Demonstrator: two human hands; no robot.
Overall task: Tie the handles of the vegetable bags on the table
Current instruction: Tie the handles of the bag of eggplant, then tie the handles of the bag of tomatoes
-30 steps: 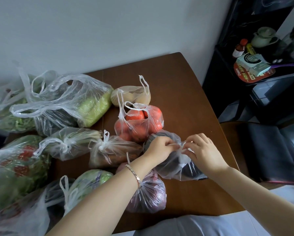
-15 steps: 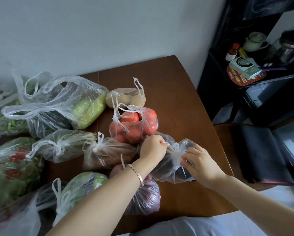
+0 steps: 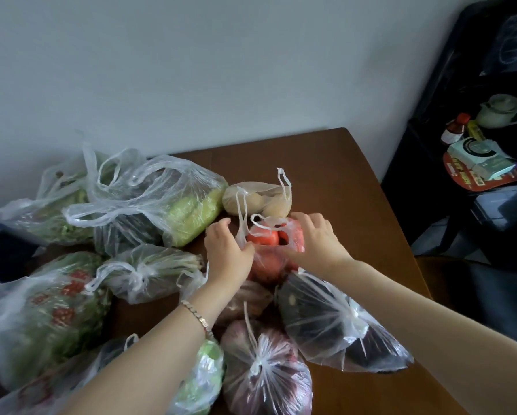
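Observation:
A clear bag of red tomatoes (image 3: 266,238) sits mid-table with its handles loose and upright. My left hand (image 3: 228,253) grips its left side and my right hand (image 3: 314,238) holds its right side. Just behind it lies a bag of potatoes (image 3: 257,199), handles untied. The dark eggplant bag (image 3: 335,319) lies knotted under my right forearm. A knotted bag of purple onions (image 3: 263,366) sits nearest me.
The brown table (image 3: 341,181) holds several more bags on the left: a large untied cabbage bag (image 3: 161,205), a tied greens bag (image 3: 149,271) and a printed bag (image 3: 41,310). A dark shelf (image 3: 475,163) with bottles and boxes stands at the right.
Both hands left the eggplant bag, now knotted, and moved forward to take hold of the tomato bag. The camera view shifted closer.

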